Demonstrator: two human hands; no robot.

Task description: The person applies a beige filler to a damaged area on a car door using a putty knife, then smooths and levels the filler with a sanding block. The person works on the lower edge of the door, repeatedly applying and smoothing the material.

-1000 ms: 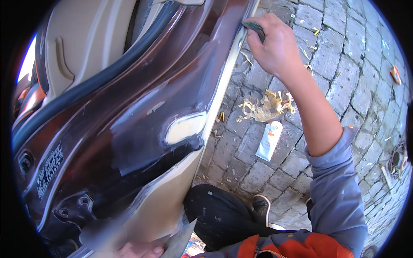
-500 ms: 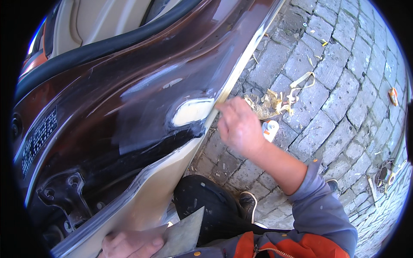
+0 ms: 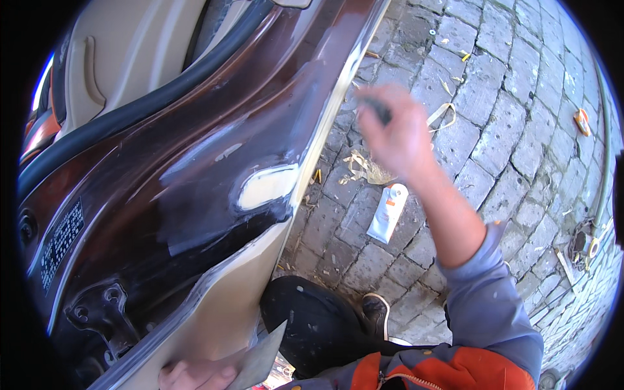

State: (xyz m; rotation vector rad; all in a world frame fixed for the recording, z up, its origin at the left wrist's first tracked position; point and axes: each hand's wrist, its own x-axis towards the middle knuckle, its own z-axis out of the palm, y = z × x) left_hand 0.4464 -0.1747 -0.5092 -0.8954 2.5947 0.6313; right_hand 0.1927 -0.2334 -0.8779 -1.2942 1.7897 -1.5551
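So the hands are sitting well apart here. The right hand (image 3: 398, 140) is pinching a small dark flat piece (image 3: 377, 109) between thumb and fingers, a bit blurry, so I can't make out exactly what it is. It's hanging out over the paving, just beside the pale edge of a glossy dark-brown metal car panel (image 3: 221, 146), and doesn't look to be touching it. The left hand (image 3: 195, 376) is down at the bottom edge, partly cut off, apparently holding a thin grey flat sheet with a pointed corner (image 3: 260, 357) next to the panel's beige lower section.

The panel itself is filling most of the left side, and it's showing a cream oval patch (image 3: 268, 186) near its edge, with a dull grey area around it. A black rubber seal (image 3: 162, 97) is running along the far side.

Below the right hand, a white-and-orange squeeze tube (image 3: 388, 214) is lying on the grey stone paving (image 3: 507, 91), near some crumpled yellowish scraps (image 3: 367, 169).
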